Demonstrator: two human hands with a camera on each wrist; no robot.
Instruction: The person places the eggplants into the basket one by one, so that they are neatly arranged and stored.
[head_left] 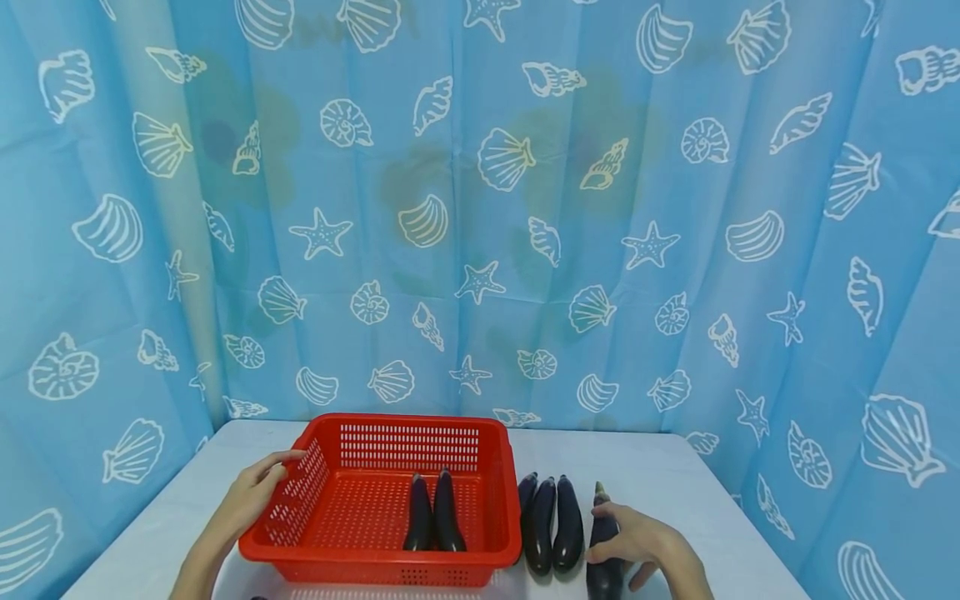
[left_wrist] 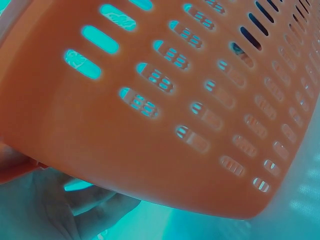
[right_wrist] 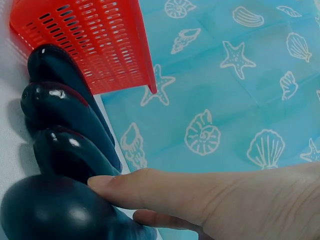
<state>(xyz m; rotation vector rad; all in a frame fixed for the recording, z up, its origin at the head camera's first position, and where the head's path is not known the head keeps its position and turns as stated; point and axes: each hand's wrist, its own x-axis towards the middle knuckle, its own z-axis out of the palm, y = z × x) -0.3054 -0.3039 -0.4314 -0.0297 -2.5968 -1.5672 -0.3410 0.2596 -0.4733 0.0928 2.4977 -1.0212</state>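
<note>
My right hand [head_left: 633, 537] holds a dark purple eggplant [head_left: 602, 575] on the table, its thumb along one side. In the right wrist view, the thumb presses near the rounded end of this eggplant [right_wrist: 55, 210]; the other fingers are mostly hidden. My left hand [head_left: 251, 492] touches the left rim of a red plastic basket [head_left: 375, 569], its index finger stretched out over the edge. Slotted basket wall [left_wrist: 125, 145] fills most of the left wrist view, with the fingers [left_wrist: 95, 215] near the rim. Two eggplants [head_left: 446, 517] lie side by side inside the basket.
Several more eggplants [head_left: 567, 525] lie in a row between the basket and my right hand. A white cloth covers the table [head_left: 645, 467]. Behind it hangs a blue curtain [head_left: 480, 250] with white shell prints. A small dark tip [head_left: 258, 597] shows at the bottom edge.
</note>
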